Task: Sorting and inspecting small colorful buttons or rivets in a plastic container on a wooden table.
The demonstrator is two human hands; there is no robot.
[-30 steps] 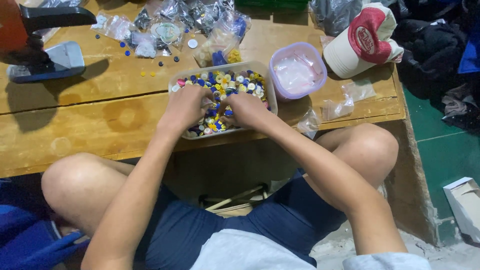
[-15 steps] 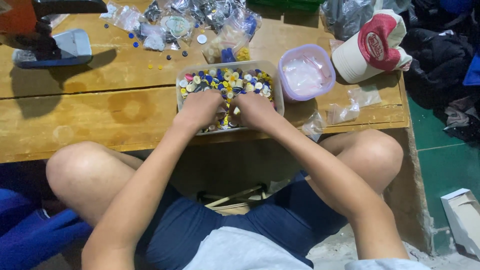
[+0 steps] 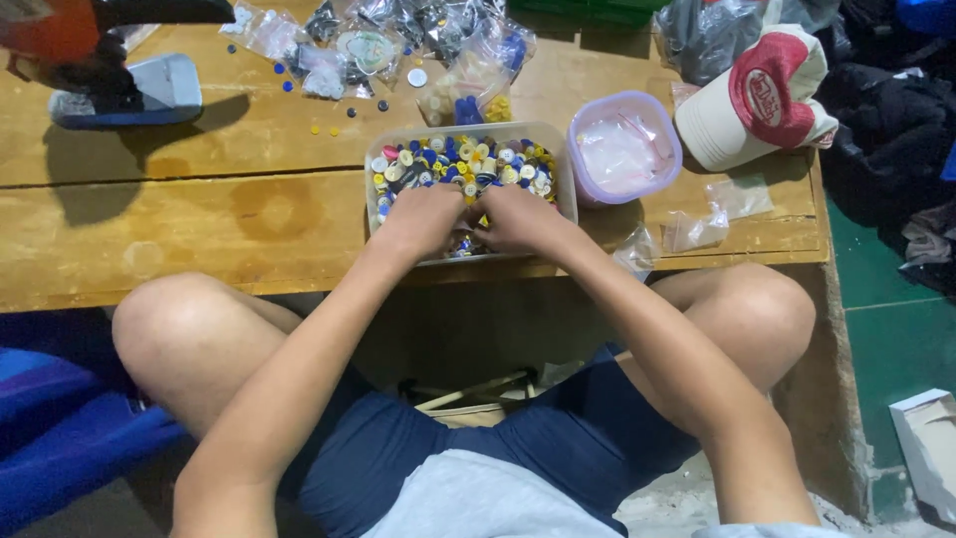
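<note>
Wooden and worn, the tabletop [image 3: 199, 209] carries a clear plastic tray [image 3: 568, 164] set at its near edge, within easy reach of a seated person. Right of the tray sit a red-and-cream cap [image 3: 762, 100] and a purple tub [image 3: 622, 149]; behind the tray lie small plastic bags [image 3: 368, 45]. Inside the tray, a heap of coloured buttons [image 3: 463, 159] fills the far half. Left hand [image 3: 423, 214] and right hand [image 3: 518, 217] rest knuckles-up together in the near half, fingers curled down into the buttons; what they pinch cannot be told.
</note>
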